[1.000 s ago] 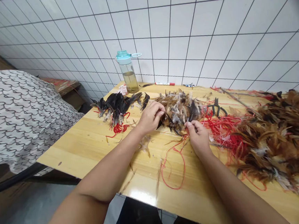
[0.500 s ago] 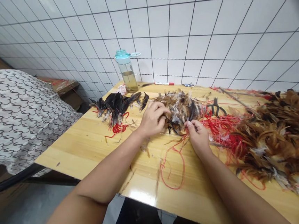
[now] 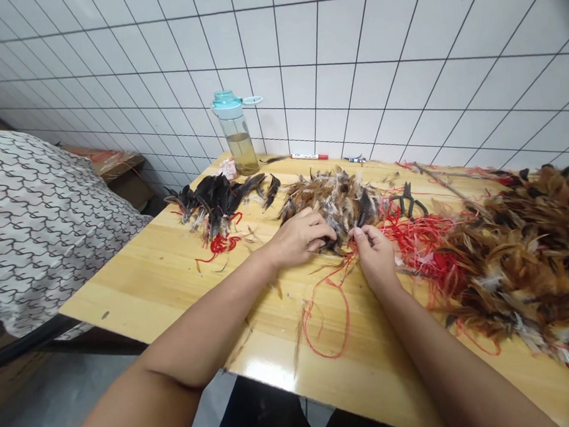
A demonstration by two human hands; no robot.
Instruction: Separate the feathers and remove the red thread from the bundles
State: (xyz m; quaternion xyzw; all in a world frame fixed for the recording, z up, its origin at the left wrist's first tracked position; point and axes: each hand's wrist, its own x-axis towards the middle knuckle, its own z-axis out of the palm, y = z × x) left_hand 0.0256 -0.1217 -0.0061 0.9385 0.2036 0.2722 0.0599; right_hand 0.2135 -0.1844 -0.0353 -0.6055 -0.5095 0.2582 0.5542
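My left hand [image 3: 302, 238] rests at the near edge of a pile of brown and grey feathers [image 3: 332, 192], its fingers curled over several of them; the fingertips are partly hidden. Thumb and forefinger of my right hand [image 3: 376, 253] are pinched together at the right side of the same pile, on red string beside the feather ends. From there the red string [image 3: 347, 311] runs down in a long loop over the wooden table [image 3: 171, 283]. What lies exactly between the right fingertips is too small to make out fully.
Black feathers [image 3: 218, 196] lie left. Dark-handled snips [image 3: 407, 201] and a red string tangle [image 3: 421, 238] are right, beside a big brown feather heap [image 3: 540, 237]. A bottle [image 3: 239, 144] and a marker [image 3: 309, 157] stand and lie near the tiled wall. Patterned cloth [image 3: 41, 221] is far left.
My left hand has moved right and slightly down, closer to my right hand, with its fingers lower at the pile's edge. The right hand keeps its pinch. The view has shifted slightly.
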